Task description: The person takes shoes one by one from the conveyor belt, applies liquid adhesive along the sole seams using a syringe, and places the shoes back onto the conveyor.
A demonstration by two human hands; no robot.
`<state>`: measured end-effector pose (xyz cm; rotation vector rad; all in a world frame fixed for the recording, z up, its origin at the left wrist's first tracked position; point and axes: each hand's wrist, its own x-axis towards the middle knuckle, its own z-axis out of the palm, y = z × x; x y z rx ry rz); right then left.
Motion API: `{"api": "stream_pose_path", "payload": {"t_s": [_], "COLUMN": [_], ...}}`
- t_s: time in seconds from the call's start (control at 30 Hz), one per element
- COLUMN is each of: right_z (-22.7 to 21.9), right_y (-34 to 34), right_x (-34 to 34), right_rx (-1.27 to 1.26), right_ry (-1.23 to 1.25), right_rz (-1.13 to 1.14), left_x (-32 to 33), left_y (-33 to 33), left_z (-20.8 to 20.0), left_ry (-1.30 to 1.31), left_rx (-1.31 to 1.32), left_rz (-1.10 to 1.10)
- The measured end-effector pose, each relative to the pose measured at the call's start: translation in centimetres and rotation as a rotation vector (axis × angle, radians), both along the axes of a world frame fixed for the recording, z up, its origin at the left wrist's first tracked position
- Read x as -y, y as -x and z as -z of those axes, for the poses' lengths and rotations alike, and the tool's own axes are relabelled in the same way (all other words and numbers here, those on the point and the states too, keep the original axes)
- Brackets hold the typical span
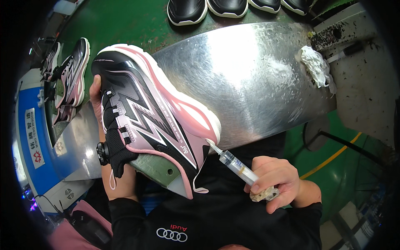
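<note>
A black and pink sneaker [160, 121] with a white and pink sole fills the middle left, tilted so its side faces up. Green material shows inside its collar, and a black dial sits at its tongue. My left hand [96, 93] holds it from the far left side; most of the fingers are hidden behind the shoe. In my right hand [275, 181] is a clear syringe [239, 167], gripped around the barrel and plunger end. Its thin white tip touches or nearly touches the heel, where the upper meets the sole. Yellowish residue coats the plunger end.
Under the sneaker lies a shiny metal plate [266, 96] with white smears. A crumpled white cloth [315, 66] rests at its right end, beside a dark-handled tool [348, 52]. Several black shoes [227, 7] line the far edge. More pink sneakers [75, 75] stand at left near a blue-and-white machine [35, 137].
</note>
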<state>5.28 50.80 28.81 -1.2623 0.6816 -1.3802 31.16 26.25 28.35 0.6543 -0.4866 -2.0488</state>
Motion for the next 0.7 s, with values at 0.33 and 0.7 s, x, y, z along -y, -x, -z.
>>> {"api": "stream_pose_path", "payload": {"t_s": [0.33, 0.7], "right_z": [1.1, 2.0], "right_y": [-0.2, -1.5], "right_x": [-0.3, 0.8], "right_rx": [0.044, -0.033], "right_ry": [-0.027, -0.006], "right_rz": [0.021, 0.085], "left_x": [-0.2, -2.8], "left_y": [-3.3, -13.0], "left_z": [-0.7, -0.7], "left_ry": [0.005, 0.264], "left_rx": [0.194, 0.783], "left_rz": [0.077, 0.195]}}
